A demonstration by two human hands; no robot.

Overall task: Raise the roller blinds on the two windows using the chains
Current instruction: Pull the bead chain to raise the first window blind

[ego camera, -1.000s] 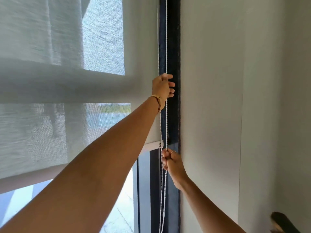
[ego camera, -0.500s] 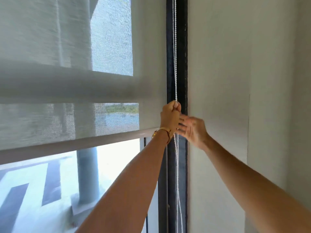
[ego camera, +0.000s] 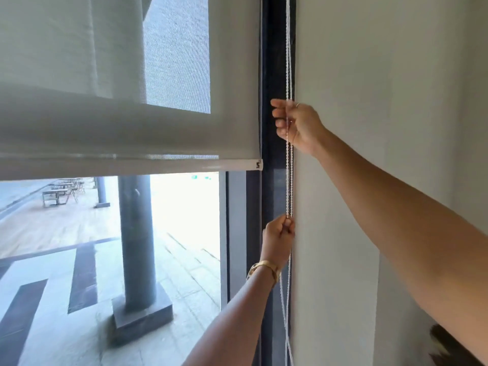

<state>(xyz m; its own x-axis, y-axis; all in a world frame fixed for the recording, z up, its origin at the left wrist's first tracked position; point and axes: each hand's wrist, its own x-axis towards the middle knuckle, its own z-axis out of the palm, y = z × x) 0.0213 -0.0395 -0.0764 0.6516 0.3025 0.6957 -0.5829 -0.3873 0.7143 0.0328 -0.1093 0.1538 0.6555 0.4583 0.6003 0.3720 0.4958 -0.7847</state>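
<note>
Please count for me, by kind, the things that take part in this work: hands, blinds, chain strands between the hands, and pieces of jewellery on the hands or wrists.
Hands: 2 (left hand, right hand)
Roller blind: 1
Chain strands: 2
Jewellery: 2 (gold bracelet, ring)
Total: 7

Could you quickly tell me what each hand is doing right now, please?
Left hand: closed on the bead chain, low.
Right hand: fingers curled around the chain, higher up.
</note>
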